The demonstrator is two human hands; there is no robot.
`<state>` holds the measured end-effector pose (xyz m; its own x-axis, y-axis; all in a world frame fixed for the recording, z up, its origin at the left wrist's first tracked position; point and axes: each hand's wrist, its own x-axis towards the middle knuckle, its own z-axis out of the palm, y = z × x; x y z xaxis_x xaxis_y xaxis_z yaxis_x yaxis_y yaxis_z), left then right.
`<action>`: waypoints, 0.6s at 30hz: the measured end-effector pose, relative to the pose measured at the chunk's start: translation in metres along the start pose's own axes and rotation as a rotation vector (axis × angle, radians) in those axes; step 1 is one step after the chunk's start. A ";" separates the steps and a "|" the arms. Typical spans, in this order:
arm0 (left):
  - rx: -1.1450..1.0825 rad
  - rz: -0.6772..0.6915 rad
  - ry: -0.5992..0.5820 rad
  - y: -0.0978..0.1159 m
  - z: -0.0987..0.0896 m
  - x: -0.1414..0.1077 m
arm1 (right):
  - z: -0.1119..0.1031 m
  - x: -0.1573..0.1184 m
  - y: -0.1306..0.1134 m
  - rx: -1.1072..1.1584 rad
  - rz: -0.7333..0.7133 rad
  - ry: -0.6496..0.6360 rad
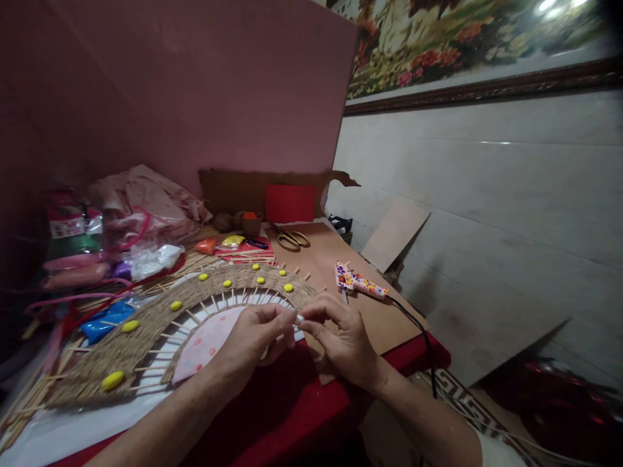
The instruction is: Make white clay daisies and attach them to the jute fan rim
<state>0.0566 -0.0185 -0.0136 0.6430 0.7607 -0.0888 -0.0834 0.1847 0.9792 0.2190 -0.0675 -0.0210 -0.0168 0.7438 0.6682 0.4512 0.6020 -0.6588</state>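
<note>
Both hands meet above the table's near edge, fingertips pinched around one small white piece (299, 319). My left hand (265, 331) grips it from the left, thumb and forefinger together. From the right, my right hand (341, 331) pinches its other side. Beneath and left of them lies a fan-shaped piece of woven twine (150, 324) on thin sticks, dotted with several yellow ovals (176, 305). Its inner part is pink patterned cloth (209, 340). What the other fingers may hold is hidden.
A flowered glue gun (357, 282) with a black cord lies on brown board (335, 259) at the right. Gold-handled scissors (292, 240) and a red card (291, 203) are farther back. Bags, blue packet (106, 321) and loose sticks crowd the left. Red cloth (292, 402) covers the table.
</note>
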 end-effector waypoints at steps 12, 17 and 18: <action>-0.014 -0.023 0.011 -0.003 0.001 0.002 | -0.002 -0.004 0.002 0.040 0.060 -0.011; 0.155 0.067 0.106 -0.001 0.003 0.000 | -0.006 -0.004 0.004 0.050 0.045 -0.065; 0.253 0.143 0.156 -0.001 0.003 -0.001 | -0.009 -0.003 0.006 0.031 0.050 -0.068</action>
<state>0.0584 -0.0217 -0.0140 0.5122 0.8577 0.0457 0.0401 -0.0770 0.9962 0.2297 -0.0691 -0.0237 -0.0557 0.7907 0.6097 0.4255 0.5712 -0.7019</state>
